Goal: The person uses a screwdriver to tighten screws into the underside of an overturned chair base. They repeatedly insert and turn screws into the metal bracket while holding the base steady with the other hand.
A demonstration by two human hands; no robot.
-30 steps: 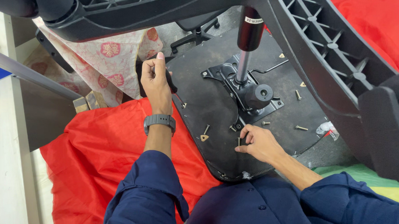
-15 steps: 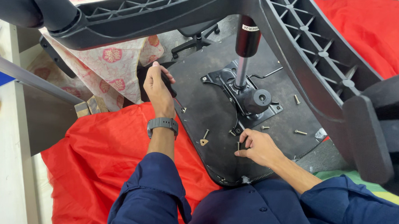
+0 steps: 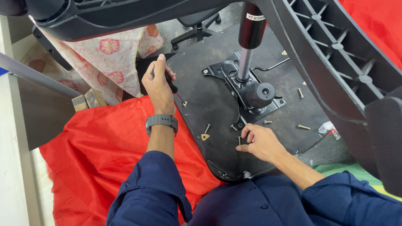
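Compared with half a second ago, little has changed: the left hand [image 3: 159, 85] keeps its place at the far left edge of the upturned seat board [image 3: 212, 103], and the right hand [image 3: 260, 142] stays near the board's near edge, its fingertips still at the same spot; only the camera has shifted slightly. The left hand is closed around a black handle [image 3: 169, 83] at the board's edge, the handle's long axis running from the hand's upper left down toward the lower right, pointing in over the board. The right hand's thumb and forefinger are pinched on a small screw [image 3: 239, 140] that stands upright on the board, its long axis nearly vertical in the view, just below the near corner of the metal plate [image 3: 228, 78]. From that plate at the board's middle a gas cylinder [image 3: 248, 44] rises toward the camera. Loose screws [image 3: 303, 127] lie scattered along the board's right side, and one more with a small tan triangular piece [image 3: 205, 136] lies near the left edge. A red cloth [image 3: 104, 147] lies under the board's left edge.
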